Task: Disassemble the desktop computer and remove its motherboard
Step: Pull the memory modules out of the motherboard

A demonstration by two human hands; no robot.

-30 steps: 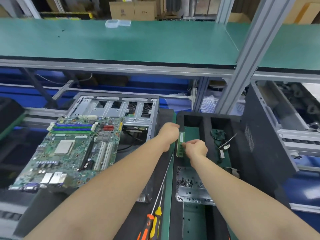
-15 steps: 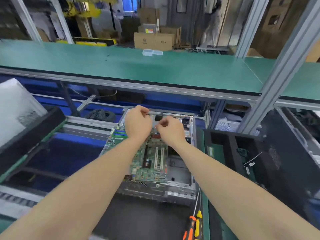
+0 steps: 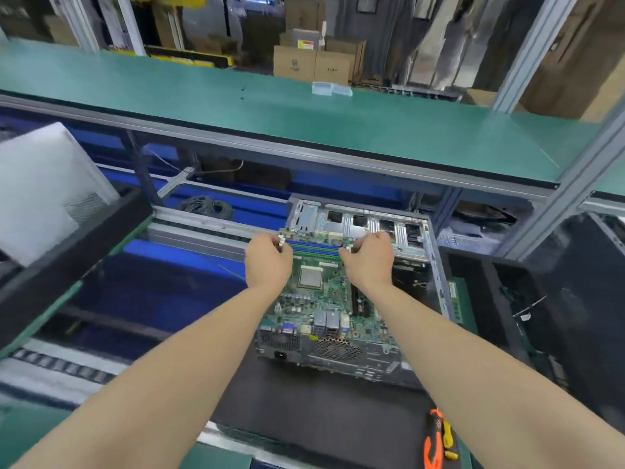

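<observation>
- Left hand (image 3: 269, 260) and right hand (image 3: 368, 260) each pinch a retaining clip at opposite ends of the memory slots (image 3: 314, 247) (fingers curled closed).
- Motherboard (image 3: 324, 299) lies tilted on the open computer case (image 3: 365, 225).
- Best to press both clips outward evenly, then lift the module straight up.

We see an evenly lit scene under soft overhead light, with only faint shadows. The green shelf (image 3: 372, 130) carries a mild sheen. Wide-angle distortion bends the shelf's edge and the frame posts (image 3: 527, 52) near the borders. Background boxes (image 3: 311, 62) look soft, and the forearms at the bottom are slightly blurred.
</observation>
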